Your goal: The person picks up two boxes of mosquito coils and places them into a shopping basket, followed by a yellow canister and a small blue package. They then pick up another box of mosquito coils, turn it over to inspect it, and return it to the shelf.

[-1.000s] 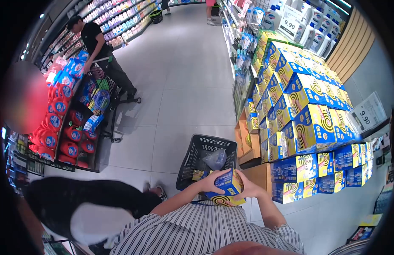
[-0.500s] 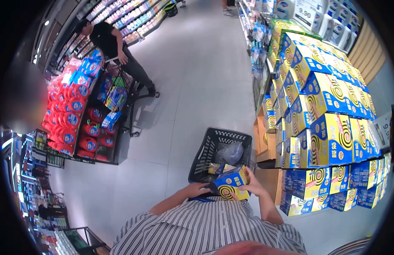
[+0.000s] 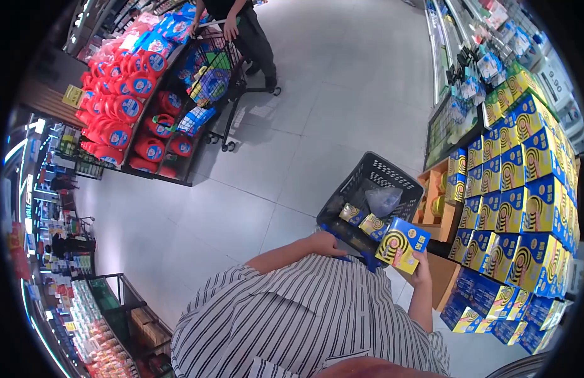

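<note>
Holding the yellow and blue box [image 3: 402,244] in your right hand [image 3: 423,263], you have your fingers wrapped under its near corner. The box is tilted and up in the air. It hangs just past the right near corner of the black basket [image 3: 393,169], not inside it yet.

Your left hand [image 3: 326,242] lies on the near edge of the basket with the fingers curled down. You cannot tell from here if it grips the edge or only rests there.

The basket stands on the floor [image 3: 304,126], just left of the big stack of boxes [image 3: 525,208]. Inside it lie two small boxes [image 3: 361,220] and a clear bag [image 3: 383,200].

Far away on the left, another person [image 3: 241,25] stands by a cart [image 3: 210,69] next to a shelf of red bottles [image 3: 125,113].

It looks like the step in hand is bringing the box over to the basket. To set it in, you would need to move it a little left and far, over the open top. Then lower it beside the small boxes, and let go only when it sits flat. Watch the basket edge so the corner does not catch.
</note>
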`<state>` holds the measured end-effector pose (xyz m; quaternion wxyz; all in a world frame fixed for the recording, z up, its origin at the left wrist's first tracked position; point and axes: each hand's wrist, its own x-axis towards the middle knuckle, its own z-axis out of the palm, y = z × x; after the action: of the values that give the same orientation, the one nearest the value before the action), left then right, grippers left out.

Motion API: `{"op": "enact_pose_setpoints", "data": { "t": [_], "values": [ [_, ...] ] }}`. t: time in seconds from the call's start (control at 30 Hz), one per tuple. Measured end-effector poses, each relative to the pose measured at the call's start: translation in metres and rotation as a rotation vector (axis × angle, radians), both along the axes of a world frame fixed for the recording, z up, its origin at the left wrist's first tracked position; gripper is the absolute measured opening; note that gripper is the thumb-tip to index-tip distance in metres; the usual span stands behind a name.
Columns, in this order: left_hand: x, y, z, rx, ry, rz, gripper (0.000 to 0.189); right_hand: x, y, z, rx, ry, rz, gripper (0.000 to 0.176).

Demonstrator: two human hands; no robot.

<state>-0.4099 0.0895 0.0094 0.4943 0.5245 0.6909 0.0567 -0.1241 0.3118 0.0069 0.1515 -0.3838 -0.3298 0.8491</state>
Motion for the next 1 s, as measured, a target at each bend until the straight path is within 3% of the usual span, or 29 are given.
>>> {"op": "enact_pose_setpoints", "data": {
  "t": [0.1,0.47,0.73,0.8,0.9,1.0],
  "values": [
    [-0.034,-0.003,-0.006,0.109,0.043,-0.02,0.062,-0.011,-0.013,-0.016,0.024,0.013,-0.098,0.058],
    [-0.162,0.01,-0.019,0.175,0.133,-0.059,0.05,-0.038,-0.043,0.003,0.01,-0.136,-0.236,0.062],
    [-0.239,0.023,-0.016,0.178,0.2,0.249,0.034,-0.033,-0.015,-0.03,0.002,-0.151,-0.258,0.068],
    [-0.231,0.02,-0.014,0.226,0.162,0.623,0.029,-0.037,0.0,-0.048,0.035,-0.215,-0.217,0.074],
    [-0.208,0.015,-0.031,0.519,0.301,0.835,0.017,-0.057,0.032,-0.064,-0.027,-0.193,-0.14,0.083],
    [-0.197,0.017,-0.032,0.45,0.542,0.858,0.017,-0.099,0.063,-0.074,-0.068,-0.397,-0.084,0.092]
  ]
}}
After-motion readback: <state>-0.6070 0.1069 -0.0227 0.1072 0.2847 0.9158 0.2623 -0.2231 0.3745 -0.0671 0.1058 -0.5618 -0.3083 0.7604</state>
